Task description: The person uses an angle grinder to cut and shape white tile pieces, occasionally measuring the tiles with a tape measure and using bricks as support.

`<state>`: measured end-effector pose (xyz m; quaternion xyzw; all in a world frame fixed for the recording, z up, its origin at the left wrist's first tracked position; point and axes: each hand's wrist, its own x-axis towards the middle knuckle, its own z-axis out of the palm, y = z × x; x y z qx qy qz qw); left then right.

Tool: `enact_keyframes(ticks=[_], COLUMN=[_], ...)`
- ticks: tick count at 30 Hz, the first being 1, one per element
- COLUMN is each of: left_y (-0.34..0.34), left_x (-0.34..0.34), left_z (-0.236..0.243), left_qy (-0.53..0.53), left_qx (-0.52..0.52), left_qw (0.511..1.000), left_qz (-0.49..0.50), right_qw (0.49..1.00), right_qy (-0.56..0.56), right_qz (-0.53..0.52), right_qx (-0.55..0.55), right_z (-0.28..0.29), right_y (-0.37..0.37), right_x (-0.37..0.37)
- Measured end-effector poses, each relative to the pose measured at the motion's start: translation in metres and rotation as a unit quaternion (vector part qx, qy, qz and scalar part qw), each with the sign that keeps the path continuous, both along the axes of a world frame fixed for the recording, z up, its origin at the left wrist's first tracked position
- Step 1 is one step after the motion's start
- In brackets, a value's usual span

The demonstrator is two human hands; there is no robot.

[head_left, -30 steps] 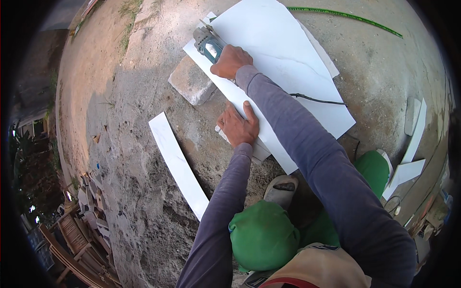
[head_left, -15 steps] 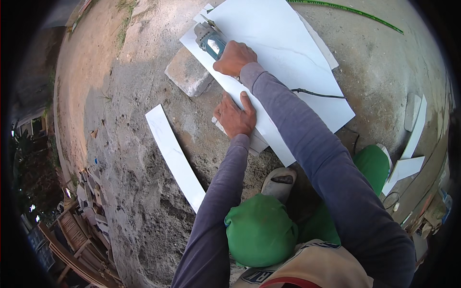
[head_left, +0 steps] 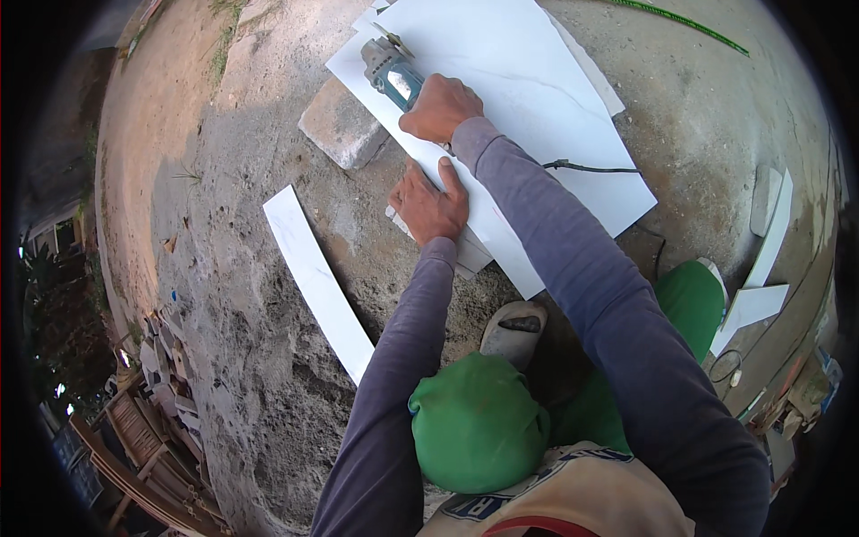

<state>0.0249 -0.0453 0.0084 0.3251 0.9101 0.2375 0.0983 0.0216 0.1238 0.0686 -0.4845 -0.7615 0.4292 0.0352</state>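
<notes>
My right hand [head_left: 443, 107] is closed around the body of a teal and grey angle grinder [head_left: 395, 80]. The grinder's disc stands on edge at the far left part of a large white tile [head_left: 528, 76] with faint grey veins. A black cable [head_left: 591, 167] trails from under my right forearm across the tile. My left hand [head_left: 429, 206] rests on the tile's left edge, thumb and fingers apart, pressing down with nothing in its grasp. Whether the disc touches the tile is hard to tell.
A pale stone block [head_left: 344, 125] props the tile's left side. One long white tile strip [head_left: 318, 282] lies on rough ground to the left. Offcuts [head_left: 756, 306] lie at right, a green strip [head_left: 684, 29] at the far right. A wooden chair [head_left: 148, 438] stands lower left.
The whole view has shifted slightly. Against the tile, my right hand and the grinder have come a little nearer to me; my left hand stays in place on the edge.
</notes>
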Motion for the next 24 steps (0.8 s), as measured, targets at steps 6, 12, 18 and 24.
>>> enact_keyframes(ticks=[6, 12, 18, 24], left_y=[-0.001, -0.001, -0.002, 0.0], left_x=[0.0, 0.001, 0.0, -0.001], left_z=[-0.005, -0.004, -0.007, -0.003], left_qy=[0.038, 0.033, 0.038, 0.012], left_qx=[-0.012, -0.016, -0.019, -0.041], left_qw=[0.999, 0.999, 0.999, 0.999], left_qz=[0.002, 0.001, -0.001, -0.007], right_qw=[1.0, 1.0, 1.0, 1.0], right_qy=[0.0, -0.006, -0.005, -0.004], right_qz=[0.006, 0.003, 0.008, 0.005], right_qx=[0.002, 0.005, -0.016, -0.017], right_z=[0.0, 0.004, 0.009, 0.003], right_y=[-0.003, -0.008, -0.01, -0.011], right_x=[0.005, 0.012, 0.017, 0.019])
